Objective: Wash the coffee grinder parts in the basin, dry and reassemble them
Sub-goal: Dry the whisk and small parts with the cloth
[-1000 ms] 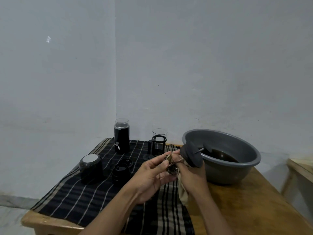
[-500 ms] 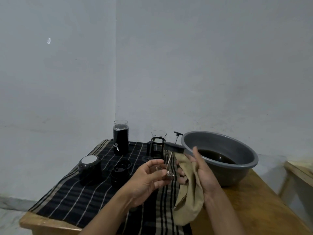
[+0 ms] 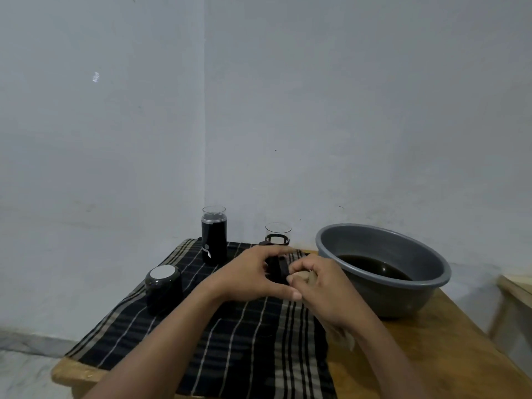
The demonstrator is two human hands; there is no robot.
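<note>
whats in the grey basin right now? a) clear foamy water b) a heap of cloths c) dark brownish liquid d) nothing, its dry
c: the inside of the basin shows a pool of dark liquid at the bottom, with no foam or cloth in it.

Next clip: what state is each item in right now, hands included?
basin: upright on the table, dark water inside.
tall grinder: upright on the striped cloth, clear lid on.
short canister: upright, white top, untouched.
glass beaker: upright in its black frame, looks empty.
black part: gripped by the left hand, mostly hidden.
rag: pinched in the right hand, beside the black part.
</note>
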